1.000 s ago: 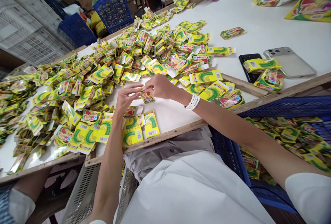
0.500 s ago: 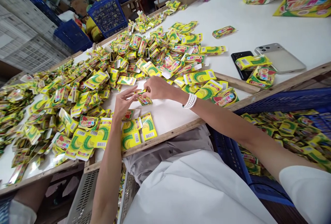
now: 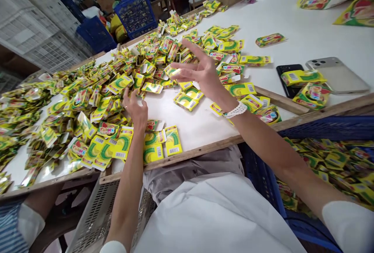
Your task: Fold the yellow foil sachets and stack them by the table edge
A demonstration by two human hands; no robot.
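My left hand (image 3: 136, 111) is at the near edge of a big pile of small yellow-green candy boxes (image 3: 119, 84), fingers apart and slightly curled, with nothing seen in them. Above the pile's right side, my right hand (image 3: 203, 72) has its fingers spread and holds nothing; a white bead bracelet (image 3: 236, 109) circles its wrist. Just below that hand, a few boxes (image 3: 186, 101) lie flat on the white tabletop (image 3: 163, 109). Several flat boxes with barcodes (image 3: 173, 140) lie by the front edge, right of my left forearm.
Two phones, one black (image 3: 288, 89) and one silver (image 3: 339, 76), lie at the right with boxes on them. A wooden strip (image 3: 280, 101) runs beside them. Below the table edge, a blue crate (image 3: 267, 183) holds more boxes. At left, another person's sleeve (image 3: 30, 218) shows.
My hands were together on a small candy box; now they are apart and that box is no longer between them. My right hand has risen over the pile, and my left has opened.
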